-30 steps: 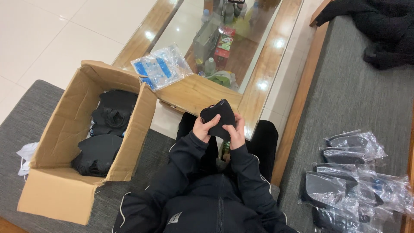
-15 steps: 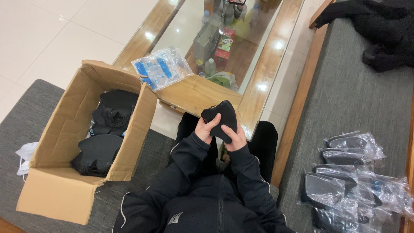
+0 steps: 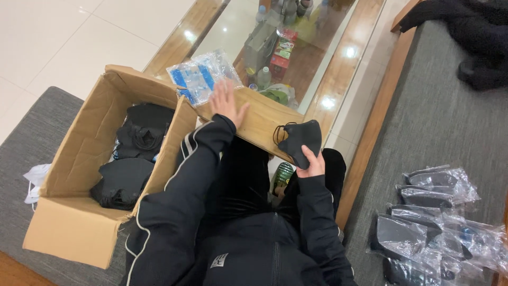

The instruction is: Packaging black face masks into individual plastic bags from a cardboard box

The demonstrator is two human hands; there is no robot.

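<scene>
- The right hand (image 3: 312,164) pinches a black face mask (image 3: 300,141) by its lower edge, long axis tilted up-left.
- The left hand (image 3: 226,103), fingers spread, lies flat on the box flap (image 3: 259,119), touching the clear bag stack (image 3: 203,77) just up-left.
- The left grip is far nearer the bags.

So from where I sit: the cardboard box (image 3: 79,212) is on my left on the sofa seat (image 3: 21,137), with masks (image 3: 132,153) stacked in it. The tabletop (image 3: 338,69) is straight ahead, a pack of bags (image 3: 198,79) on its near edge, bottles beyond. Bagged masks (image 3: 428,222) are piled on the cushion (image 3: 439,122) to my right.
</scene>
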